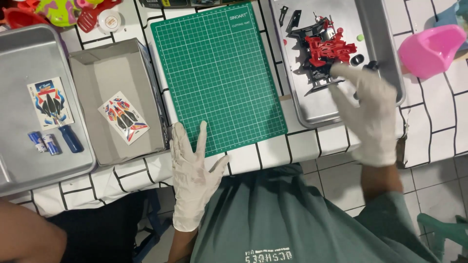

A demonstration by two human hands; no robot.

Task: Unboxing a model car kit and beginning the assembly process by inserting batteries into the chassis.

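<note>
Right hand point(371, 114), gloved, fingers loosely spread and slightly blurred, reaching at two o'clock over the right metal tray point(390, 53); fingertips at or just above the black chassis parts beside the red toy-car body point(327, 47); grip not discernible. Left hand point(191, 165), gloved, flat and open, holding nothing, resting at the near edge of the green cutting mat point(219, 73), itself bare. Judged early: parts apparently loose in the tray, sticker sheets point(123, 117) unapplied in the open cardboard box point(92, 97). At nine o'clock, left metal tray point(29, 48) with blue screwdriver point(70, 138) and batteries point(45, 142). White-tiled surface point(302, 146), dark grout; pink plastic scoop point(431, 48) at three o'clock.
</note>
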